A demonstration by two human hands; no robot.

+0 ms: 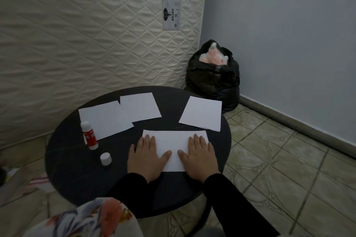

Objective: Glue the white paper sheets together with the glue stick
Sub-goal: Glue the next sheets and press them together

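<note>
A wide white paper sheet [174, 141] lies near the front of the round black table [73, 175]. My left hand [147, 157] presses flat on its left part with straight fingers. My right hand [199, 157] presses flat on its right part. A red-and-white glue stick [89, 135] stands upright and uncapped at the table's left, and its white cap [105, 158] stands apart in front of it. Two overlapping white sheets [107, 119] [139, 107] lie at the back left. Another white sheet [201, 113] lies at the back right.
A quilted mattress [86, 25] leans behind the table. A stuffed black plastic bag [212, 77] sits in the corner by the blue wall. Tiled floor [279, 159] spreads to the right. Papers and clutter [11, 177] lie on the floor at the left.
</note>
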